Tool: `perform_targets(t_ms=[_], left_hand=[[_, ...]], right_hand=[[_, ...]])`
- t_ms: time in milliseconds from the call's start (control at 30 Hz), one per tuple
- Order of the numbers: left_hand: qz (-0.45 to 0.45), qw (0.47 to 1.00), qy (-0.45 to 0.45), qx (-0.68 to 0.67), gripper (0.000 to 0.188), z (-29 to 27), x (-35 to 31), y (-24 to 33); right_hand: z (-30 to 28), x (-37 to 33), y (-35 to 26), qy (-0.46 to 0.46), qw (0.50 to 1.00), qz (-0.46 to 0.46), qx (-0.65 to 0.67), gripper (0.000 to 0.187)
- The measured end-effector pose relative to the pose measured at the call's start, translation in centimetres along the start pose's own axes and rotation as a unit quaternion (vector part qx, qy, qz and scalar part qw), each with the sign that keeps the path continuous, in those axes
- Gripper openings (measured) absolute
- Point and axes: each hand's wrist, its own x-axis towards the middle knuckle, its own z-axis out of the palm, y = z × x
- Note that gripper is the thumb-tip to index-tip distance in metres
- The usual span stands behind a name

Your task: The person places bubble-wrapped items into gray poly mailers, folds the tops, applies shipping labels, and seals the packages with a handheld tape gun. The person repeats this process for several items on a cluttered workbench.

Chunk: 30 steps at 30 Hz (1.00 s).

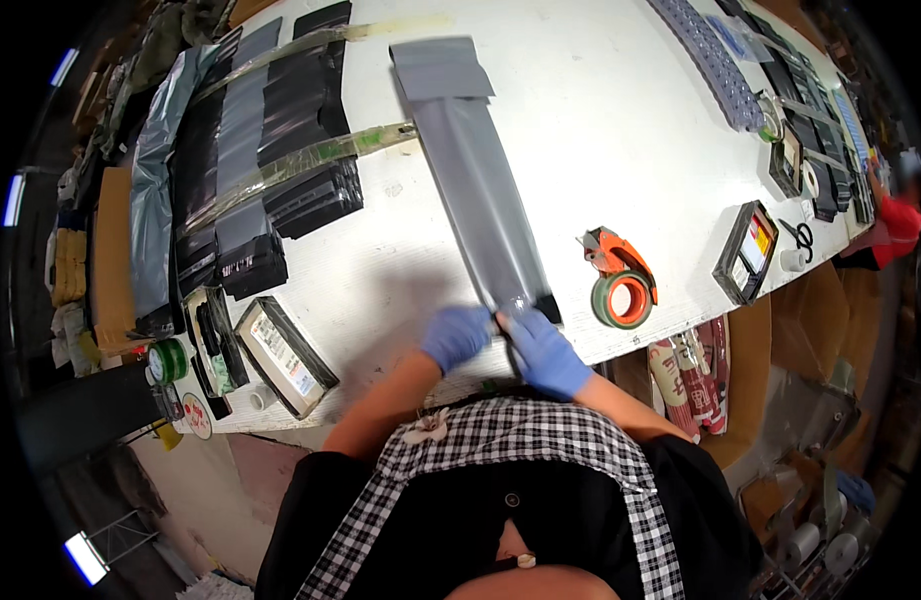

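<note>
A long, narrow grey plastic mailing bag [480,190] lies lengthwise on the white table, its wider flap folded over at the far end. Both hands wear blue gloves and meet at its near end. My right hand [548,352] is closed on that end, by a black corner and a shiny clear patch. Just left of it, my left hand [456,338] has its fingers drawn together and is slightly blurred; what it pinches is hidden. Something thin and dark shows between the hands, too small to name. An orange tape dispenser [622,280] with a roll of tape stands right of the bag.
Stacks of black and grey mailing bags [305,110] lie at the left under tape-covered straps. Framed boxes [286,357] stand near the left front and a similar one [746,252] at right, beside scissors [798,238]. Bubble wrap [708,60] lies far right. A person in red [895,222] is beyond.
</note>
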Motion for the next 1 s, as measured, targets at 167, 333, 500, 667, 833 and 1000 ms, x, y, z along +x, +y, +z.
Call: perform_targets(t_ms=[167,333,500,667,833,1000], left_hand=[[-0.060,0.996,0.011,-0.071,0.023,1.3,-2.2,-0.3],[-0.117,0.965,-0.004,-0.234,0.019,-1.0,-3.9,0.7],[-0.110,0.945,-0.059,-0.303,0.019,0.4,-4.8,-0.8],[-0.117,0.892,-0.022,-0.436,0.027,3.6,-9.8,-1.7],[-0.174,0.841,0.015,-0.512,0.026,5.0,-12.1,-0.2],[-0.235,0.886,0.088,-0.390,0.025,8.6,-12.7,-0.5]], right_hand=[[10.2,9.1,8.1,0.011,0.848,0.393,0.356,0.050],[10.5,17.7,7.6,0.168,0.921,0.252,0.244,0.051],[11.1,6.3,7.1,-0.111,0.981,0.131,-0.088,0.045],[-0.8,-4.2,-2.3,-0.069,0.997,0.014,-0.020,0.032],[-1.8,-4.4,-0.9,-0.079,0.899,0.417,0.112,0.046],[-1.9,-11.1,2.5,-0.147,0.889,0.417,0.119,0.024]])
